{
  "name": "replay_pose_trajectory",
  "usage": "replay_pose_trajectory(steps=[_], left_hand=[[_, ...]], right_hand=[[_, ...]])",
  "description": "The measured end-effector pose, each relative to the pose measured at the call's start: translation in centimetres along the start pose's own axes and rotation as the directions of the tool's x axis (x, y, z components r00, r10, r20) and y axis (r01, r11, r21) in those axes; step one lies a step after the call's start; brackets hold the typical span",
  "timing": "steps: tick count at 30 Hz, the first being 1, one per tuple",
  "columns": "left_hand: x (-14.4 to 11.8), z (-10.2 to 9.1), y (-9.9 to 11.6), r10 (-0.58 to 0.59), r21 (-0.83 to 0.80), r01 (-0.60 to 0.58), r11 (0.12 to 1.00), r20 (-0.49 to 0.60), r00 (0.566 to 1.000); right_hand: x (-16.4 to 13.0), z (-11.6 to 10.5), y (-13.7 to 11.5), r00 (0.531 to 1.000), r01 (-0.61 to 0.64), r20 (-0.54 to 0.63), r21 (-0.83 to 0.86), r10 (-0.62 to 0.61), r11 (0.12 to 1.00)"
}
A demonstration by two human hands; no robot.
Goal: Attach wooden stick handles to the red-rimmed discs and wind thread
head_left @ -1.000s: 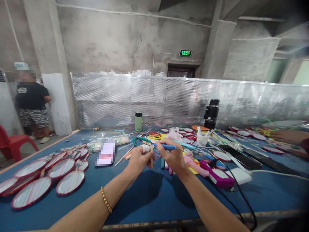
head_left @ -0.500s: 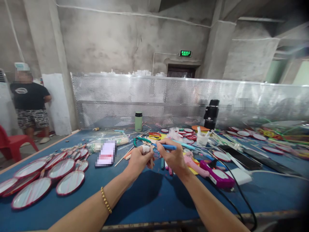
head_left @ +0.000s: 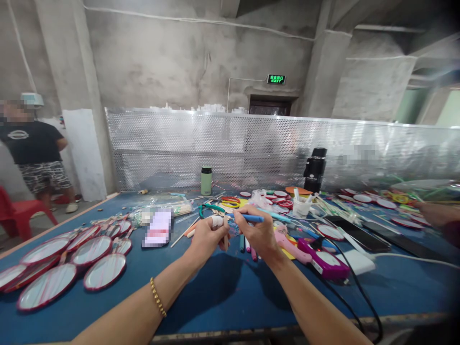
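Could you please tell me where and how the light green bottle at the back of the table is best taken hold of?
Probably around the middle of the light green bottle, below its dark lid, coming from the left: it stands upright, its sides look straight, nothing tall stands left of it, and the green handle lies in front.

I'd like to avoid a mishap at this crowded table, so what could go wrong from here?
The blue pen in the right hand points toward the left hand, so a slip might mark the hand that pinches the wooden stick. The black cables run beside the right forearm, which could snag them. The red-rimmed discs overlap one another, so a bump from the left forearm might shift them.
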State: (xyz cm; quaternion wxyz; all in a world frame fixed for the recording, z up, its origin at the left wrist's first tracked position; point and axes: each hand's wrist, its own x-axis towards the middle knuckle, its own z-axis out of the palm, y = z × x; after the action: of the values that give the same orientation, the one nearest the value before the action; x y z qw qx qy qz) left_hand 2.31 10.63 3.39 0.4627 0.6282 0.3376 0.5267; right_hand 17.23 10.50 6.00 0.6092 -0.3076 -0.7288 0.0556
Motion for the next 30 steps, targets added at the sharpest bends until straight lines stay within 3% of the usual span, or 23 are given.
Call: replay_pose_trajectory(steps=[30], left_hand=[[-0.51,0.06,0.47,-0.016,-0.044,0.016,0.999,-0.002,1.0]], right_hand=[[-0.09,0.05,-0.29,0.999,-0.001,0.048,0.014,0.0,1.0]])
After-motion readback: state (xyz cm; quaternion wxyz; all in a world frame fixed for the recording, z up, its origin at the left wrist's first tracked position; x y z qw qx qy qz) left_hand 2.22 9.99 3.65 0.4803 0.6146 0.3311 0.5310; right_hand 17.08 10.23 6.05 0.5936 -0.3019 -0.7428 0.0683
